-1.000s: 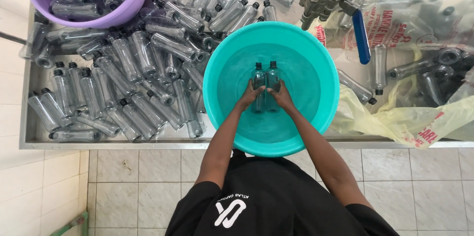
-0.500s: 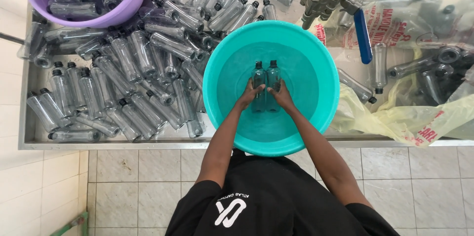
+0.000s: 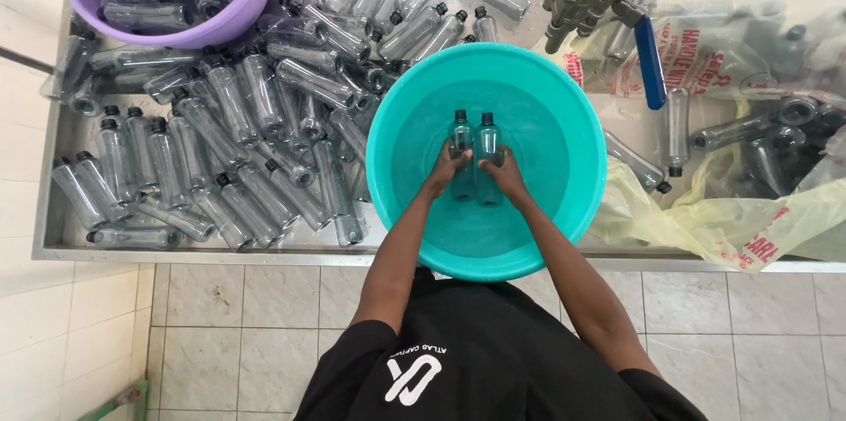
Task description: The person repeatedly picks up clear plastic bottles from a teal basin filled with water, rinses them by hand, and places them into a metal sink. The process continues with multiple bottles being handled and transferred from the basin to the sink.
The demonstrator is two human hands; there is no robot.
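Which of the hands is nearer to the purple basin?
Left. The left hand is in the teal basin on the side toward the purple basin; the right hand lies beyond it, farther away.

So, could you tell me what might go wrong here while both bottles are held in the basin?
Each hand, left hand and right hand, grips one bottle in the teal basin; wet plastic could slip from the fingers. The basin overhangs the steel table edge toward the person, so leaning on it might tip it. The loose bottle pile crowds its left rim and could roll in.
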